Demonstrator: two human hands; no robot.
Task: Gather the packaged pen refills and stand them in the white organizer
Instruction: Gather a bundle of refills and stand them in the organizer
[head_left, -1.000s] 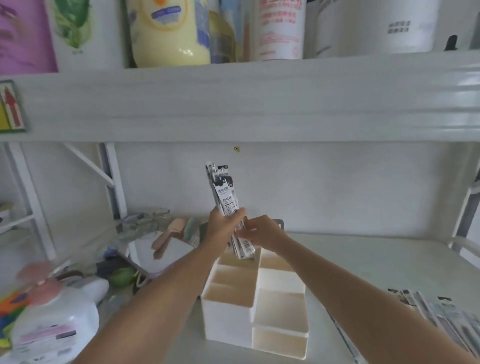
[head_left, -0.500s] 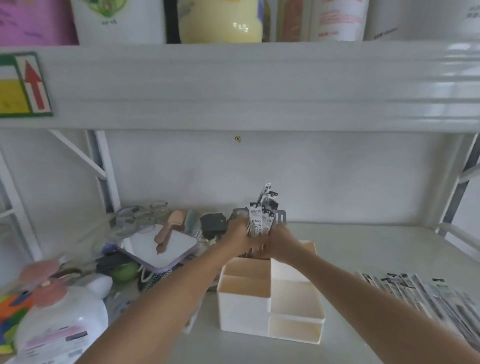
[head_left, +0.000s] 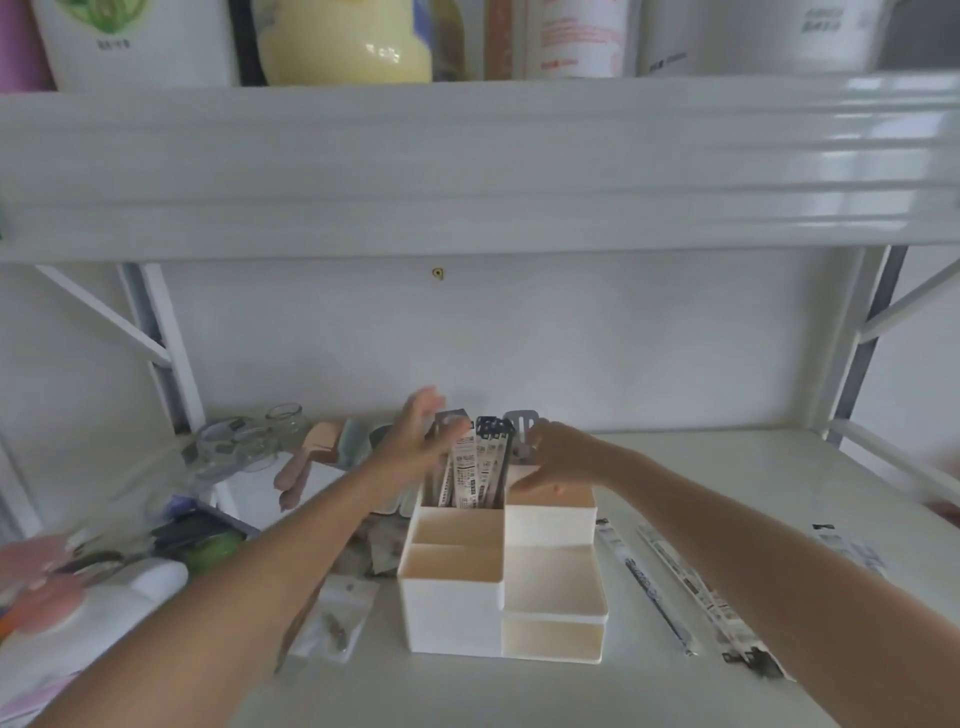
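Left hand: we are holding it fingers spread, empty, just left of the refills.
Right hand: we are hovering it loosely open at the organizer's back-right compartment.
Packaged refills: standing upright in the white organizer's back-left compartment.

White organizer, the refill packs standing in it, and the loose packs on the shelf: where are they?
White organizer (head_left: 451, 608): head view, front wall.
Standing refill packs (head_left: 475, 473): head view, printed labels.
Loose refill packs (head_left: 701, 597): head view, mid-length.

Back wall: we note plain white, one small screw.
Upper shelf: we see white, glossy, bearing bottles.
Frame: we record white diagonal braces.
Light: we find soft daylight glare at right.
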